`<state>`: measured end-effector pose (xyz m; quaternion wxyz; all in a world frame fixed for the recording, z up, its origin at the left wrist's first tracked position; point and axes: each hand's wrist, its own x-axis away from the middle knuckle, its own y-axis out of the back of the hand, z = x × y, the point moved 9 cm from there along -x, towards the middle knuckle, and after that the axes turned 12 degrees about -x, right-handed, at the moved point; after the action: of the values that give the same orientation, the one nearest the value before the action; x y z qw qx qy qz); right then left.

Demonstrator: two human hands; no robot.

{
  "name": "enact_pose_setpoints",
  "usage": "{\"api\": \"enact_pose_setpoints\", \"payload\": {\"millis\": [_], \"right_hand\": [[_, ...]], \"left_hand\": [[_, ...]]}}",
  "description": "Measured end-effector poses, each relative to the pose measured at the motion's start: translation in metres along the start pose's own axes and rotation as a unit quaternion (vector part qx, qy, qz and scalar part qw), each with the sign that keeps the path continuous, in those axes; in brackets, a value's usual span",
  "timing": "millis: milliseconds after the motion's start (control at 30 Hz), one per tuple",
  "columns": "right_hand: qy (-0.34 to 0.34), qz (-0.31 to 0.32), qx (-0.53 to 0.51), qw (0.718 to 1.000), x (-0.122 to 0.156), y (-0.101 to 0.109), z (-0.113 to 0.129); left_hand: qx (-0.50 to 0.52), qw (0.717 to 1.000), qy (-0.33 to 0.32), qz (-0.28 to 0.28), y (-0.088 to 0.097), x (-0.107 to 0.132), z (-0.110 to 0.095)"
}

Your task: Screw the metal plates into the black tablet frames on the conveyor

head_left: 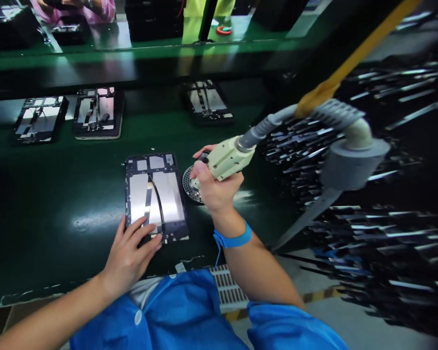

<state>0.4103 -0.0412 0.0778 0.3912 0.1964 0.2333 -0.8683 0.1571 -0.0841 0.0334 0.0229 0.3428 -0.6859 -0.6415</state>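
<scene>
An opened tablet-like device [172, 194] lies on the green work surface in front of me, its silver inner plates, ribbon cable and a curved black cable showing. My left hand [133, 250] rests on its lower left edge, fingers spread and touching it. To the right, my right hand [217, 189] is wrapped round a cream-coloured electric screwdriver [226, 158] with a grey cable end. Its tip is hidden by the hand. Just below that hand is a round perforated metal screw plate [190, 188], partly covered.
Three similar opened devices lie farther back: one at far left [40, 120], another beside it [98, 113], a third [208, 101] right of centre. A yellow strap [365, 51] holds the tool's cable. Racked dark parts [387, 233] stand at right. Across the bench, a person's pink sleeve [104, 10] shows.
</scene>
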Motion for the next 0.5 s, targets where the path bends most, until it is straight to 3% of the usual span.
{"api": "enact_pose_setpoints", "payload": {"millis": [167, 500], "right_hand": [[-0.019, -0.004, 0.012, 1.000, -0.001, 0.001, -0.009], [-0.053, -0.009, 0.013, 0.998, 0.014, 0.002, -0.008]], "left_hand": [[-0.027, 0.999, 0.017, -0.016, -0.009, -0.030, 0.022], [-0.005, 0.999, 0.031, -0.029, -0.009, -0.028, 0.031]]}}
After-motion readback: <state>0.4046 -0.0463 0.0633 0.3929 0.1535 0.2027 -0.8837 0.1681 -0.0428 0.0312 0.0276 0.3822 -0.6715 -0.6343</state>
